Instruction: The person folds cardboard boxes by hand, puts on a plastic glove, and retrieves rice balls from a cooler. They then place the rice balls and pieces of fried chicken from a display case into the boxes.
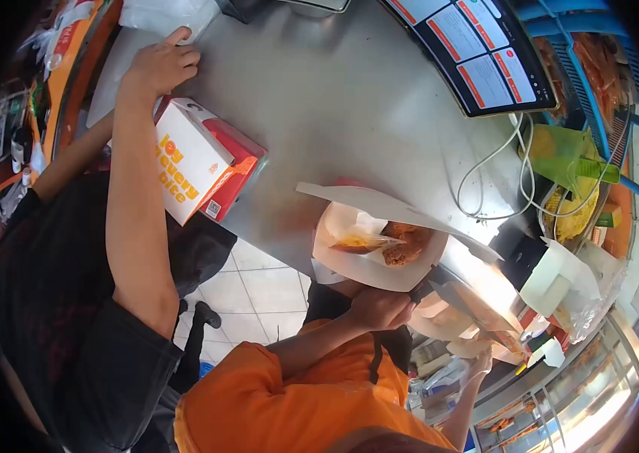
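Note:
My left hand [383, 308] is closed, with its fingers at a small dark item I cannot make out, just below an open paper box [402, 276]. Fried chicken [405, 243] and a wrapped yellowish item [357, 240] sit inside that box, whose lid stands raised along the counter side. Lower right, my right hand [481, 364] grips the lower edge of pale paper packaging [451, 323], which partly hides the fingers.
A co-worker's hand [164, 66] is beside clear plastic bags [172, 15] at upper left. Below it stands a closed red and white box [198, 162]. A tablet [478, 57], loose white cable [461, 192], green scoop [572, 162] and metal counter [312, 98] are in view.

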### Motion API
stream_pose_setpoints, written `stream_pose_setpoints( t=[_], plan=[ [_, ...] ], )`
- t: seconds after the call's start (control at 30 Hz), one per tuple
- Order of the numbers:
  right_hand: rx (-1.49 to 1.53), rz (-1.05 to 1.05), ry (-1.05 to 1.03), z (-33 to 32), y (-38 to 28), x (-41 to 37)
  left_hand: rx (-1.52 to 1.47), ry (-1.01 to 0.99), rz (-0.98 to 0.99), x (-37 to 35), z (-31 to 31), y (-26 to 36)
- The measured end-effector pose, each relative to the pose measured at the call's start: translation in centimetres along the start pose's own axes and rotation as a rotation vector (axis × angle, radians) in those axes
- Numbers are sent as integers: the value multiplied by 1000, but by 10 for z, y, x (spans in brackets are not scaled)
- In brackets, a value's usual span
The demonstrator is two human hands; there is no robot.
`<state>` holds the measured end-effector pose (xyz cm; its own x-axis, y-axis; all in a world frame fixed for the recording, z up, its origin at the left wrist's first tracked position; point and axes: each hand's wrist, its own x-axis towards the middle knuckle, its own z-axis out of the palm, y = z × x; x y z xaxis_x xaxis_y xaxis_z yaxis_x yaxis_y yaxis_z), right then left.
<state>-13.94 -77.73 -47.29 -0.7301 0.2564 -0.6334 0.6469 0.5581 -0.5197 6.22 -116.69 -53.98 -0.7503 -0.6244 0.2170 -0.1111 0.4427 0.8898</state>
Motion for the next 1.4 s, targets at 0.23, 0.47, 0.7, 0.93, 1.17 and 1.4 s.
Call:
stream_pose_setpoints(
  t=[0.23, 0.47, 0.7, 0.93, 1.17, 1.4],
  plan=[
    [-351, -343, -384, 12, -31, -34, -42, 82, -9, -7, 3, -3],
    [39, 51, -114, 26, -9, -27, -41, 44, -51, -10, 1, -1],
    [-35, 131, -226, 1, 46, 6, -7, 60, -63, -15, 6, -1],
    [-313, -103, -177, 6, 52, 5, 3, 58, -49, -14, 6, -2],
    [-580, -364, -120, 3, 65, 11, -19, 46, -53, -14, 7, -2],
    [-618, -448, -138, 14, 70, 2, -57, 38, -46, -18, 8, -4]
  ],
)
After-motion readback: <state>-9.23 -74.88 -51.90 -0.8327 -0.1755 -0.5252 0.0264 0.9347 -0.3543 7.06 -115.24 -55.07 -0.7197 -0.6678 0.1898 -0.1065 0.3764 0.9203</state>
